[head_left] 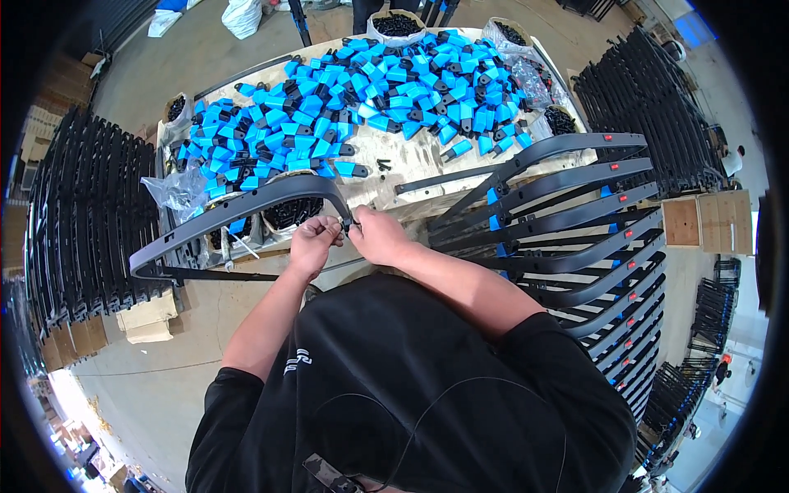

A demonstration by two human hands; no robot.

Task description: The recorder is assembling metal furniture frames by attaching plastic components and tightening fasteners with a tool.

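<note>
A dark grey bent frame (234,205) lies across the table's near edge, its curved end turned down towards me. My right hand (378,235) is closed around that end. Close beside it, my left hand (314,245) is closed in a pinch at the same end; whatever is between its fingertips is too small to make out. Just behind my hands, partly hidden by the frame, sits a container of small black parts (294,212). Farther back on the table (394,168) lies a large heap of blue-and-black plastic pieces (386,82).
Several similar frames (567,177) with red marks stand stacked at my right, close to my forearm. More black frames (94,214) are stacked at left. Bags of small black parts (396,26) line the table's far edge. A cardboard box (708,223) stands beyond the right stack.
</note>
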